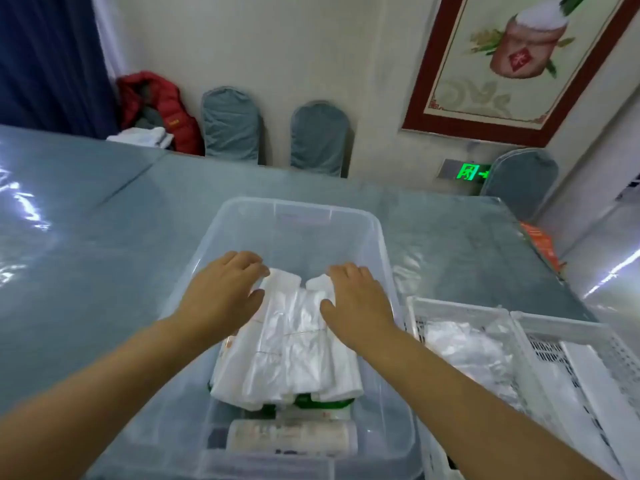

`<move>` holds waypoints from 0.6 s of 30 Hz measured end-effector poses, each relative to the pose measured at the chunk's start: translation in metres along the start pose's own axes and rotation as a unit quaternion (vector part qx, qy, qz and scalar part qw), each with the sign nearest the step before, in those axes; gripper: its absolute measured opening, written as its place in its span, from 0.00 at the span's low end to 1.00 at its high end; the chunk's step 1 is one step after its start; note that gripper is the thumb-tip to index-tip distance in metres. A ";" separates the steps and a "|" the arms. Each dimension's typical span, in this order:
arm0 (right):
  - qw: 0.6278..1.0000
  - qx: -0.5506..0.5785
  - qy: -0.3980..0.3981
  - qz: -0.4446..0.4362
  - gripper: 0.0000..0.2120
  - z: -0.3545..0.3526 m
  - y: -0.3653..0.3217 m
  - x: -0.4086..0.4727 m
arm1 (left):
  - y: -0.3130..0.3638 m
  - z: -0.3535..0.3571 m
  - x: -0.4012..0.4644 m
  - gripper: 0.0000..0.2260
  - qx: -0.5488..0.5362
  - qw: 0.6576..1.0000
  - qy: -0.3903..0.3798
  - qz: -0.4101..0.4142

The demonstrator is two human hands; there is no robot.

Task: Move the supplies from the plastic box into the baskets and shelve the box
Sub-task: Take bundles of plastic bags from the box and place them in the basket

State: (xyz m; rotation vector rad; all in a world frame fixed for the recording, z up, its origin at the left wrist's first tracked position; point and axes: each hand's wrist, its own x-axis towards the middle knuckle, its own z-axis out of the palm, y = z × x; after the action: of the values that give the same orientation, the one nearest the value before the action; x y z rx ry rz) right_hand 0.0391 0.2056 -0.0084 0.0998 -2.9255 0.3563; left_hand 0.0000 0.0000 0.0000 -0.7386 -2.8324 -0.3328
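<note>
Lying lengthwise in the clear plastic box (375, 230), the folded white plastic bags (294, 351) are pressed by the left hand (221, 289) and right hand (356, 303), fingers spread flat; items beneath are hidden.
</note>
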 end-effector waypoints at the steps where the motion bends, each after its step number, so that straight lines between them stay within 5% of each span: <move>1: 0.998 -0.005 -0.062 0.017 0.20 0.008 -0.003 0.006 | -0.004 0.004 0.000 0.14 -0.005 1.000 -0.009 -0.010; 7: 0.944 -0.118 -0.297 0.079 0.18 0.061 -0.017 0.018 | -0.016 0.012 0.003 0.12 -0.079 0.996 0.018 -0.048; 14: 0.953 -0.060 -0.286 0.081 0.22 0.094 -0.031 0.005 | -0.027 0.011 0.006 0.11 -0.158 0.983 0.041 -0.086; 18: 0.946 0.027 -0.285 0.153 0.25 0.118 -0.048 -0.001 | -0.033 0.012 0.005 0.12 -0.190 0.977 0.016 -0.093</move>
State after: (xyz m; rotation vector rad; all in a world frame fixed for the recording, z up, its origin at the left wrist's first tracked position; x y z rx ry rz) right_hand 0.0226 0.1303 -0.1096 -0.2987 -3.5109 0.5302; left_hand -0.0222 -0.0222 -0.0160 -0.5219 -2.8439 -0.9275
